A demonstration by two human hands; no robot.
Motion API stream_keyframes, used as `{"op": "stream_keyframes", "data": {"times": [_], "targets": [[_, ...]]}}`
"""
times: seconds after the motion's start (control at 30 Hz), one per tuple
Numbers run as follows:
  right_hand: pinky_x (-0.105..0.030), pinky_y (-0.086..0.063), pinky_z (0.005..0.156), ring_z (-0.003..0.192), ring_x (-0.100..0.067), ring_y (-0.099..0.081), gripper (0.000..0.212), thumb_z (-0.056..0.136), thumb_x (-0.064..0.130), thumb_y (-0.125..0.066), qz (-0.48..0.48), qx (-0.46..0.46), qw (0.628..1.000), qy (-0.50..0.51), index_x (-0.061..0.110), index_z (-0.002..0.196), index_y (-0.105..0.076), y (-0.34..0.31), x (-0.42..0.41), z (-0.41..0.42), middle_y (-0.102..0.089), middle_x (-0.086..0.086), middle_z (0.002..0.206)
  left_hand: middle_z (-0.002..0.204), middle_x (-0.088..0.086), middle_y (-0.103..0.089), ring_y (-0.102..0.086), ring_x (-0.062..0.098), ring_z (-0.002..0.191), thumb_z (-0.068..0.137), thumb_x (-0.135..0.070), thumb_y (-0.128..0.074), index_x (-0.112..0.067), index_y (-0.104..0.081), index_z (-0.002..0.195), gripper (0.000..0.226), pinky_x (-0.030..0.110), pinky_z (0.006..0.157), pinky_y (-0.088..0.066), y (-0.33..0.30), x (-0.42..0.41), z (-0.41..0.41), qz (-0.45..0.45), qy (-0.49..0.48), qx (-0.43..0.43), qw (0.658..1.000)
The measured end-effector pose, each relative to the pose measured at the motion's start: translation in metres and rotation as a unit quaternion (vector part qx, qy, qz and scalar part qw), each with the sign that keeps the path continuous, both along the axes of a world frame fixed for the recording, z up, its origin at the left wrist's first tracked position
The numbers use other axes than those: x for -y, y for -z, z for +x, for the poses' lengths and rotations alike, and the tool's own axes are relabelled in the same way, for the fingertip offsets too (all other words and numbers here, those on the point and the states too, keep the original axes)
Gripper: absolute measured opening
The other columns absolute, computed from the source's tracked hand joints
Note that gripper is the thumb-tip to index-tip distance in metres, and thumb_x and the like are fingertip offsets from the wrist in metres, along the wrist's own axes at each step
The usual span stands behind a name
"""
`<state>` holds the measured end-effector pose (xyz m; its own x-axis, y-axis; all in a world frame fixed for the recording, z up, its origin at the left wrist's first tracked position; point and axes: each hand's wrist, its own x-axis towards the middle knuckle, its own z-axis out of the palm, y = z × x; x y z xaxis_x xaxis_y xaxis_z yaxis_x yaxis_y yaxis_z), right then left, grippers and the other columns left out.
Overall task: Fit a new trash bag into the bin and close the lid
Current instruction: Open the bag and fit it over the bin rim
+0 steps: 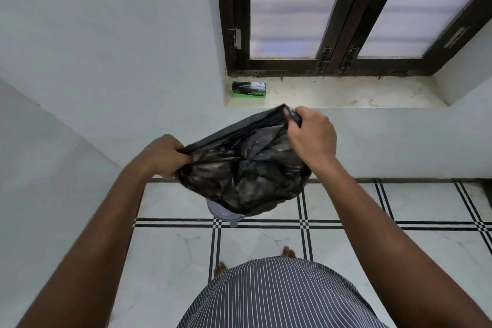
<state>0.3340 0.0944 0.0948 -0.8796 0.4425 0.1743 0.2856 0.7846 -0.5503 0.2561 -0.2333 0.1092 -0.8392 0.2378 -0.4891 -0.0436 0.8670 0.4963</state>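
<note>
The black trash bag [245, 168] looks thin, light and slippery, so the left hand [165, 156] at 9 o'clock and the right hand [310, 136] at 2 o'clock each pinch its mouth edge, a good hold above the grey bin [222, 214].

Your bare feet [220, 269] stand on the tiled floor [266, 242]; what looks like a grey bin [226, 214] sits ahead. Sill [346, 93] holds a box [249, 89].

We find print only on the small black-and-green box [249, 89] at the left end of the window sill [346, 93]. Its white lettering looks upside down to us and is too small to read, so we can make out no brand or number.
</note>
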Motion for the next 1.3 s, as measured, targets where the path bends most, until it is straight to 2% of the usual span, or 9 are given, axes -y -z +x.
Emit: {"op": "stream_keyframes", "data": {"times": [0.17,0.37,0.57,0.7,0.83,0.97,1.13,1.23,1.3], "targets": [[-0.038,-0.047,0.080,0.102,-0.032,-0.065,0.030,0.111,0.040,-0.058,-0.018,0.108,0.992,-0.055,0.015,0.104,-0.071,0.010,0.001,0.010,-0.057,-0.003,0.105,0.097,0.011,-0.085,-0.081,0.029,0.091,0.095,-0.045,-0.076,-0.009,-0.082,0.103,0.037,0.034,0.072,-0.064,0.010,-0.002,0.001,0.237,-0.217,0.053,0.945],[-0.047,-0.035,0.124,0.159,-0.022,-0.033,0.115,0.078,0.079,-0.082,-0.122,0.111,0.963,-0.211,0.042,0.171,-0.025,-0.010,0.032,0.011,-0.039,0.003,0.173,0.123,0.002,-0.082,-0.079,0.022,0.114,0.099,-0.044,-0.076,-0.031,-0.079,0.125,0.029,0.042,0.101,-0.060,0.002,-0.040,0.020,0.359,-0.046,0.124,0.924],[-0.046,-0.062,0.081,0.088,-0.022,-0.071,0.012,0.098,0.026,-0.072,-0.092,0.094,0.966,-0.223,0.024,0.109,-0.076,-0.002,0.035,-0.003,-0.076,0.003,0.094,0.118,0.002,-0.082,-0.080,0.020,0.107,0.086,-0.041,-0.091,-0.029,-0.078,0.121,0.039,0.023,0.083,-0.063,-0.024,-0.045,0.017,0.353,0.051,0.110,0.928],[-0.037,-0.051,0.067,0.083,-0.026,-0.067,0.022,0.093,0.015,-0.056,-0.087,0.054,0.989,-0.111,0.023,0.108,-0.069,0.006,0.004,0.001,-0.073,-0.002,0.091,0.089,-0.003,-0.081,-0.078,0.018,0.087,0.074,-0.044,-0.097,-0.026,-0.080,0.090,0.029,0.031,0.075,-0.058,-0.016,-0.011,-0.003,0.022,0.054,-0.004,0.998],[-0.033,-0.054,0.062,0.080,-0.024,-0.069,0.006,0.097,0.023,-0.063,-0.090,0.119,0.986,-0.077,0.026,0.100,-0.068,0.005,-0.017,0.007,-0.074,-0.003,0.091,0.071,0.011,-0.081,-0.081,0.025,0.067,0.089,-0.021,-0.075,-0.006,-0.079,0.082,0.017,0.038,0.070,-0.067,0.004,0.017,-0.011,0.030,-0.142,-0.066,0.987],[-0.033,-0.057,0.069,0.080,-0.019,-0.077,0.044,0.088,0.069,-0.081,-0.179,0.272,0.924,-0.199,0.026,0.099,-0.080,-0.010,-0.028,0.013,-0.081,0.002,0.088,0.106,0.019,-0.083,-0.084,0.030,0.089,0.094,-0.028,-0.081,-0.001,-0.081,0.106,0.029,0.037,0.072,-0.069,0.005,0.018,-0.006,0.275,-0.236,0.103,0.926],[-0.037,-0.066,0.086,0.097,-0.028,-0.082,0.034,0.103,0.044,-0.077,-0.594,0.131,0.768,-0.201,0.012,0.112,-0.084,-0.030,-0.023,0.011,-0.083,-0.016,0.113,0.129,0.009,-0.080,-0.077,0.027,0.120,0.092,-0.026,-0.086,-0.014,-0.075,0.133,0.044,0.040,0.097,-0.064,0.001,0.006,0.006,0.357,-0.062,0.183,0.914],[-0.043,-0.060,0.075,0.087,-0.033,-0.077,0.049,0.108,0.056,-0.063,-0.248,0.168,0.948,-0.105,0.012,0.094,-0.079,-0.024,-0.021,0.001,-0.081,-0.012,0.092,0.117,0.008,-0.082,-0.079,0.026,0.106,0.084,-0.028,-0.092,-0.017,-0.078,0.127,0.046,0.036,0.090,-0.063,-0.001,0.007,0.005,0.309,-0.008,0.202,0.929],[-0.035,-0.044,0.059,0.078,-0.032,-0.069,0.048,0.107,0.056,-0.058,0.053,0.217,0.973,-0.053,0.019,0.080,-0.069,-0.016,-0.025,0.002,-0.069,-0.002,0.074,0.101,0.005,-0.083,-0.079,0.023,0.090,0.084,-0.034,-0.093,-0.021,-0.083,0.114,0.035,0.031,0.080,-0.059,0.002,0.012,-0.002,0.213,0.010,0.170,0.962]]}}
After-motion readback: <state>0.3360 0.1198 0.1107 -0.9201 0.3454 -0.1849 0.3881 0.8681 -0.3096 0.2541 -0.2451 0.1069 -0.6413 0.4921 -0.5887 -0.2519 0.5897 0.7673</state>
